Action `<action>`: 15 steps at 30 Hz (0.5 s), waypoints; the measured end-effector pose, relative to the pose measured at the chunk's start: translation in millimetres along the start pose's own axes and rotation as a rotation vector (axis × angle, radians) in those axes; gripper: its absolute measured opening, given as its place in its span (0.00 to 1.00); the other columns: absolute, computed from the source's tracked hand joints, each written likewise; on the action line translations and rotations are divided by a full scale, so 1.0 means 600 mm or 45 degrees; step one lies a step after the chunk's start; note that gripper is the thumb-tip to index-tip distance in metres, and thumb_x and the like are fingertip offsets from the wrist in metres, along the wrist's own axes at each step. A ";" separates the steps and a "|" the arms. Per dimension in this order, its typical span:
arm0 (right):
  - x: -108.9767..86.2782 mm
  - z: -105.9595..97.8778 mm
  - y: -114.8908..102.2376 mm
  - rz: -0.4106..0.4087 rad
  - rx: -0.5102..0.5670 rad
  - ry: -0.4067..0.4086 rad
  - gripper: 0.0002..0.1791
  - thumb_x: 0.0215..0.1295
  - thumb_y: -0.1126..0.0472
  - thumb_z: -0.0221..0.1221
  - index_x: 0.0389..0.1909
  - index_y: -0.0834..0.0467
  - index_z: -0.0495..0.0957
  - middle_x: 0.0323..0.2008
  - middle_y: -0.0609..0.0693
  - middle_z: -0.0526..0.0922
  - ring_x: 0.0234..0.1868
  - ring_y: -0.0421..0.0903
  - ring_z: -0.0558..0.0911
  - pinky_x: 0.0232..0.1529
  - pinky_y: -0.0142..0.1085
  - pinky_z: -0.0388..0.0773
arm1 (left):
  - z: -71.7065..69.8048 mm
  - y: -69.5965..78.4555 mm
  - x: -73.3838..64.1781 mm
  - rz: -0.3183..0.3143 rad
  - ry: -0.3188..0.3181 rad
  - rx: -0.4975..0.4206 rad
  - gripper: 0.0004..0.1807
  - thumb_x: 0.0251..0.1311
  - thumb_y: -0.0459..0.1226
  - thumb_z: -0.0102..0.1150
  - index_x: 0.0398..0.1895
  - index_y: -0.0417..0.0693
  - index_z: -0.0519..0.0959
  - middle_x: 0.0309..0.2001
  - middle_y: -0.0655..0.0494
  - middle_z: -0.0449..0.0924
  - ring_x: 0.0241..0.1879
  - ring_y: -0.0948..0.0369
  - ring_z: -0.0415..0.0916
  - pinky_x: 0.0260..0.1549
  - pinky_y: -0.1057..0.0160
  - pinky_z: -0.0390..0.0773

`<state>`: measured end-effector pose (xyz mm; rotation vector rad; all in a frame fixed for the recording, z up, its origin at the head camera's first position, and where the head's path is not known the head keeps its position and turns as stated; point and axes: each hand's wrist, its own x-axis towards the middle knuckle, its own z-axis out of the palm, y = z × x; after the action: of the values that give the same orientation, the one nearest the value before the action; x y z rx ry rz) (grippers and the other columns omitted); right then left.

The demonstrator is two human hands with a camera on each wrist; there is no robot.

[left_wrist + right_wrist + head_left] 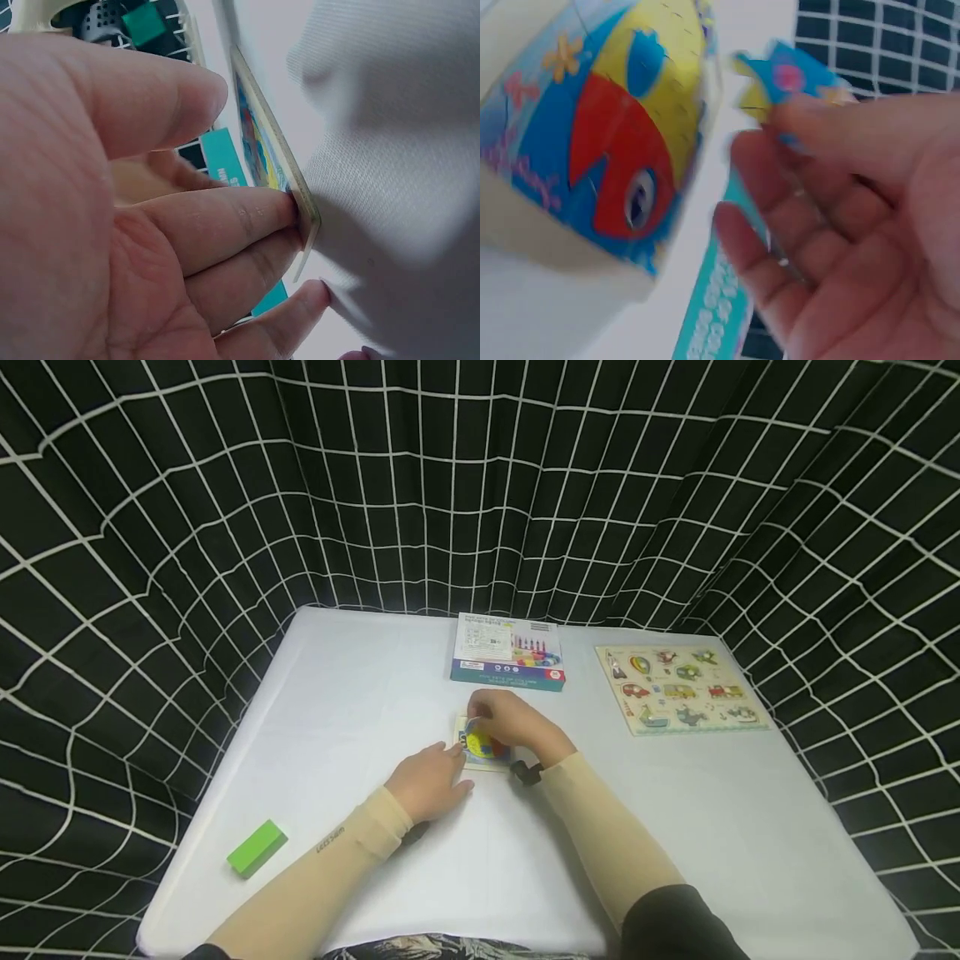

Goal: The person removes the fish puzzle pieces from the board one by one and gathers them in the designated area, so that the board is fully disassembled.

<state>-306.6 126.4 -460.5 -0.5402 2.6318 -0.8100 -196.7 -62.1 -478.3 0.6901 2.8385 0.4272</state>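
Apparently to steady the fish puzzle board (485, 747) on the desk (360, 710), the left hand (429, 783) touches its edge with straight fingers while the right hand (512, 720) pinches a blue puzzle piece (789, 75) beside it

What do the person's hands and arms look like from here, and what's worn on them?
The left hand and right hand wear no gloves. A close-fitting beige sleeve covers each forearm to the wrist; the left one bears dark lettering. Black fabric shows above the beige on both arms. A small dark piece sits at each wrist, too unclear to identify.
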 end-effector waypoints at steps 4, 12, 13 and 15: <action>-0.019 -0.034 0.033 -0.016 0.098 0.169 0.04 0.78 0.64 0.62 0.48 0.55 0.84 0.48 0.54 0.88 0.47 0.53 0.85 0.60 0.52 0.85 | 0.001 0.002 0.001 -0.013 -0.006 -0.026 0.30 0.79 0.50 0.59 0.72 0.36 0.79 0.76 0.42 0.76 0.77 0.39 0.72 0.73 0.40 0.77; -0.042 -0.071 0.114 0.220 0.063 0.177 0.07 0.80 0.64 0.60 0.50 0.58 0.85 0.52 0.58 0.86 0.52 0.56 0.81 0.61 0.52 0.81 | 0.007 0.002 0.003 -0.037 -0.004 -0.049 0.30 0.79 0.50 0.59 0.72 0.37 0.79 0.77 0.42 0.76 0.77 0.39 0.71 0.74 0.39 0.76; -0.042 -0.069 0.120 0.239 0.061 0.152 0.07 0.80 0.64 0.60 0.50 0.57 0.85 0.51 0.58 0.86 0.51 0.55 0.81 0.60 0.51 0.80 | 0.008 0.002 0.004 -0.036 -0.001 -0.050 0.30 0.79 0.50 0.60 0.72 0.37 0.79 0.76 0.42 0.76 0.77 0.39 0.71 0.74 0.39 0.76; -0.041 -0.062 0.127 0.272 0.061 0.120 0.07 0.80 0.62 0.61 0.50 0.56 0.86 0.49 0.56 0.86 0.51 0.54 0.80 0.60 0.50 0.80 | 0.010 0.001 0.005 -0.029 0.009 -0.051 0.30 0.78 0.50 0.60 0.71 0.37 0.80 0.76 0.41 0.76 0.77 0.39 0.72 0.73 0.39 0.76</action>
<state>-320.5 212.9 -471.4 -0.2074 2.6883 -0.8471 -197.8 -58.6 -483.9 0.6493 2.8334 0.4828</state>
